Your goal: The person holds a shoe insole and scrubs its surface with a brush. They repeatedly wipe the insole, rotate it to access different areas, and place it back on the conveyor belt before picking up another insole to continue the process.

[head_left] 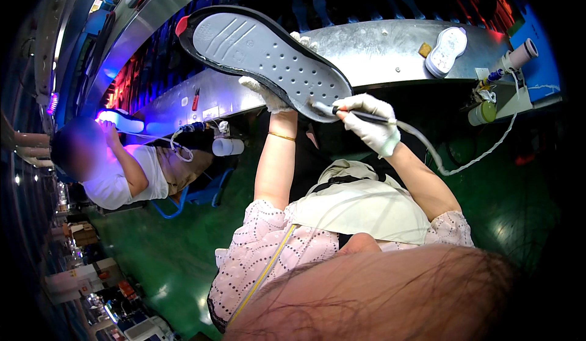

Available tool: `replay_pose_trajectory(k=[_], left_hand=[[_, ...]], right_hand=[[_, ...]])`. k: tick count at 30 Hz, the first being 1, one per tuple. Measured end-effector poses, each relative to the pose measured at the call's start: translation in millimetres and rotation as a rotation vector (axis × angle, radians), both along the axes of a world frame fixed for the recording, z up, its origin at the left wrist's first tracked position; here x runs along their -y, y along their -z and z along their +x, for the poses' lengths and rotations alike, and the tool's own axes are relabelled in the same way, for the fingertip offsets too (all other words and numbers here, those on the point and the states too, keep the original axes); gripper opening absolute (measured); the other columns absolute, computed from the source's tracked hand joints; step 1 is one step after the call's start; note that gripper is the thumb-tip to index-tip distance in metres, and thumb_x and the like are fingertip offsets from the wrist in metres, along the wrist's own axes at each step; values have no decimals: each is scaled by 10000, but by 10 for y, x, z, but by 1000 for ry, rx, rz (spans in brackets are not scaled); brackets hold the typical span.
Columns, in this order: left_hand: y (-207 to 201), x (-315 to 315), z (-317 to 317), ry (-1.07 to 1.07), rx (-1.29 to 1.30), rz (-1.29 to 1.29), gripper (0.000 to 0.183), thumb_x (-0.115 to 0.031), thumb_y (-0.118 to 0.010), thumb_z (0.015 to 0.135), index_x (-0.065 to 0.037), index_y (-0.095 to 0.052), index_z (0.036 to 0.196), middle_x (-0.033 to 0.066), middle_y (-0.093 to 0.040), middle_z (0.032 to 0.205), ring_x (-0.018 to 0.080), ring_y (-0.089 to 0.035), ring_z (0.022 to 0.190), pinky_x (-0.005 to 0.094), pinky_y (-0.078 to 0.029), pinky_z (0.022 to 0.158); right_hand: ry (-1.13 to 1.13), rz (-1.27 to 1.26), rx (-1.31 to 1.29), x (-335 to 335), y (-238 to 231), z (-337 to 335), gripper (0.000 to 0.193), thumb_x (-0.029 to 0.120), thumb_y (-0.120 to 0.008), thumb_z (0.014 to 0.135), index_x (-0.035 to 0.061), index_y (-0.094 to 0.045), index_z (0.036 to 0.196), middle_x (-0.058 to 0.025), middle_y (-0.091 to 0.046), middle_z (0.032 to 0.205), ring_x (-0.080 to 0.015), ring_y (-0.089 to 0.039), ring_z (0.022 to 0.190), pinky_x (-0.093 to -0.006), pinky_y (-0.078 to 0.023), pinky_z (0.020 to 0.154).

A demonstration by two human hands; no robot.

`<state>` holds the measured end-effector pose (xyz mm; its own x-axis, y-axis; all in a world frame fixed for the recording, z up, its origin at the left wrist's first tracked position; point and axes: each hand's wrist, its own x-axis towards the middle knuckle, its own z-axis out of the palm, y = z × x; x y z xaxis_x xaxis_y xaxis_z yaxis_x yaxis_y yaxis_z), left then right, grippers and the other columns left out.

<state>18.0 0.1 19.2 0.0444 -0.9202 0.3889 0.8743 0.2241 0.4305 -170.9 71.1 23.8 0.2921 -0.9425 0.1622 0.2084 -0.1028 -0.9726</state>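
A shoe sole (259, 57), grey inside with black raised edges and a red patch at one end, is held tilted in front of me. My left hand (273, 98), in a whitish glove, grips it by the sides, thumb on the near edge and fingertips showing past the far edge; the palm is hidden below. In my right hand (370, 124), also gloved, is a dark-handled brush (366, 116). Its bristles (318, 106) rest against the sole's near right end. A pale hose (427, 145) runs from the handle off to the right.
A metal ledge (372, 48) edges a dark conveyor. On it lie a white sole (447, 51), a brown block (425, 50) and a red-handled tool (196, 99). Cylindrical containers (482, 114) hang at the right. A seated co-worker (128, 176) is at the left.
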Motion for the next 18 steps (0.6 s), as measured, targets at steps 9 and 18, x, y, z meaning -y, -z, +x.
replay_pose_trajectory(k=[9,18], left_hand=[[31,99,75,0,89,-10,1195,-852,-560,549,-34,-329,1389,215,-418,1345,357,-446,1215,520,-327,1072],[-99,212,137,232,212,-134,1261,-862,-574,530,38,-313,1374,273,-426,1322,422,-464,1188,513,-389,1017]], right_hand=[[4,97,78,58,50,-74,118,27,-666,829,26,-617,936,-82,-662,964,-82,-624,736,-207,-518,666],[-243,367,118,181,-31,-226,80,21,-650,826,33,-613,895,-119,-653,1003,-132,-633,781,-231,-504,672]])
